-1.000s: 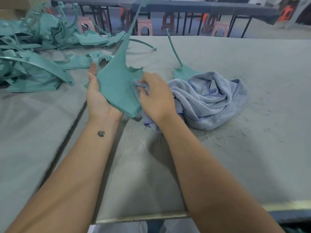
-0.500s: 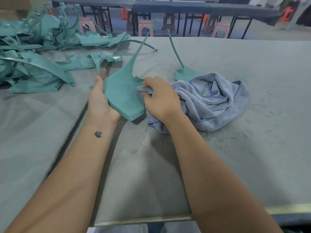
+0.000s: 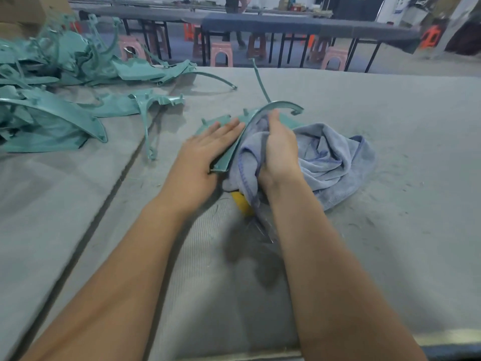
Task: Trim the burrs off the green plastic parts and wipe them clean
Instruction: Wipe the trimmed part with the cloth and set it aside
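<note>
A green plastic part with a curved rim lies tipped on edge at the table's middle. My left hand rests flat on its outer face, fingers straight. My right hand grips a bunched blue-grey cloth and presses it against the part's inner side. A yellow object, perhaps a tool, peeks out from under the cloth near my right wrist; most of it is hidden.
A heap of green plastic parts fills the table's left and far-left side, with loose pieces nearer the middle. Thin shavings lie on the grey felt table. Pink stools and dark tables stand beyond the far edge.
The green part has been turned over and lowered onto the table. My left hand went from cupping it underneath to lying flat on top. My right hand moved the cloth inside the curve.
</note>
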`<act>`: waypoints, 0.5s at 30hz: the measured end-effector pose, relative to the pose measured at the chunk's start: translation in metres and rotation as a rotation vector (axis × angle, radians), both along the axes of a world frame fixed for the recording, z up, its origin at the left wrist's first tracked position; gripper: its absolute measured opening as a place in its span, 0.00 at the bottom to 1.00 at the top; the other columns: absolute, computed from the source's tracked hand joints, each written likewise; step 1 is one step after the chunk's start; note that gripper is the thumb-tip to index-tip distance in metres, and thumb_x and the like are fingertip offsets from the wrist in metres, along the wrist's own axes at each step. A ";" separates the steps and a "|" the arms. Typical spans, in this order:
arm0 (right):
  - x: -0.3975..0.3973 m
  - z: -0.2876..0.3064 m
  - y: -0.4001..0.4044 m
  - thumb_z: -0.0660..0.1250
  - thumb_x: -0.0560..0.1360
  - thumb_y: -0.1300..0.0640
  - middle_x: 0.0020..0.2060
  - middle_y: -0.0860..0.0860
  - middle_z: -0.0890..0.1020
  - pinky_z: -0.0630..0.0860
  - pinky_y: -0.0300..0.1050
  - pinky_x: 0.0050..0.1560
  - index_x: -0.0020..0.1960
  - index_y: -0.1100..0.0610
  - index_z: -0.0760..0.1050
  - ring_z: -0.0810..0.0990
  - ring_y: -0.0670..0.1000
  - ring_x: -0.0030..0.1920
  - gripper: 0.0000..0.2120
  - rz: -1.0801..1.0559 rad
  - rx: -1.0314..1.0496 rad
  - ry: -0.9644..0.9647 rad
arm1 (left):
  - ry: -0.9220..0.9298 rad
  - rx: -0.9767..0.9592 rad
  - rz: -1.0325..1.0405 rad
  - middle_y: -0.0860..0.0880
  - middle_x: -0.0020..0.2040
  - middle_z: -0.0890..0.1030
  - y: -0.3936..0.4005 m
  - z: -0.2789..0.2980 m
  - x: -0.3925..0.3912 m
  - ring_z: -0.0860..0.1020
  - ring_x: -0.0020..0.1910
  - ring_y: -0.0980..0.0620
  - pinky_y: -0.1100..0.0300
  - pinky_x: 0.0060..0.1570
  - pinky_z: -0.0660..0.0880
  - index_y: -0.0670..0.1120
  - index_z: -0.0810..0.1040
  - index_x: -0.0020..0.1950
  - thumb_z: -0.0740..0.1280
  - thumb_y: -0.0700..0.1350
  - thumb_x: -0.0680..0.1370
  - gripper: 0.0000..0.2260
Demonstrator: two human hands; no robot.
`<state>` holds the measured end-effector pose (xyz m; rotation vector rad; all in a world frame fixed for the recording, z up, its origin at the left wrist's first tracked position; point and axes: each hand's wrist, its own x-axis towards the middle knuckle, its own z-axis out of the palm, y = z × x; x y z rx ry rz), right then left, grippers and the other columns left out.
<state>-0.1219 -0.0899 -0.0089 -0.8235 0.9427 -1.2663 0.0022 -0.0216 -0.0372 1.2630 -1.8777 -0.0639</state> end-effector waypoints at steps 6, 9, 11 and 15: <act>0.009 -0.002 0.007 0.65 0.78 0.55 0.41 0.60 0.81 0.78 0.60 0.55 0.43 0.61 0.75 0.82 0.60 0.46 0.09 0.084 -0.185 0.232 | -0.220 0.076 0.198 0.68 0.74 0.54 0.000 -0.001 0.009 0.52 0.78 0.52 0.37 0.73 0.42 0.66 0.56 0.74 0.68 0.38 0.69 0.41; 0.003 0.001 0.006 0.64 0.78 0.59 0.34 0.58 0.70 0.73 0.56 0.43 0.37 0.58 0.67 0.68 0.55 0.37 0.12 -0.075 -0.120 0.220 | -0.255 0.068 0.322 0.60 0.78 0.47 0.000 -0.003 0.003 0.43 0.79 0.50 0.42 0.72 0.36 0.67 0.58 0.75 0.65 0.41 0.64 0.43; -0.002 0.002 0.004 0.64 0.78 0.60 0.37 0.66 0.75 0.75 0.57 0.44 0.39 0.66 0.68 0.68 0.56 0.37 0.13 -0.135 -0.052 0.136 | 0.102 0.177 0.401 0.55 0.80 0.45 -0.001 0.000 -0.003 0.45 0.78 0.51 0.45 0.75 0.44 0.64 0.55 0.77 0.63 0.38 0.64 0.44; -0.003 -0.001 0.002 0.65 0.78 0.59 0.53 0.69 0.80 0.77 0.65 0.55 0.54 0.73 0.72 0.79 0.58 0.42 0.15 -0.055 -0.012 0.075 | 1.319 0.330 0.089 0.48 0.59 0.79 -0.007 0.010 -0.003 0.78 0.55 0.52 0.57 0.53 0.76 0.43 0.68 0.72 0.64 0.39 0.76 0.24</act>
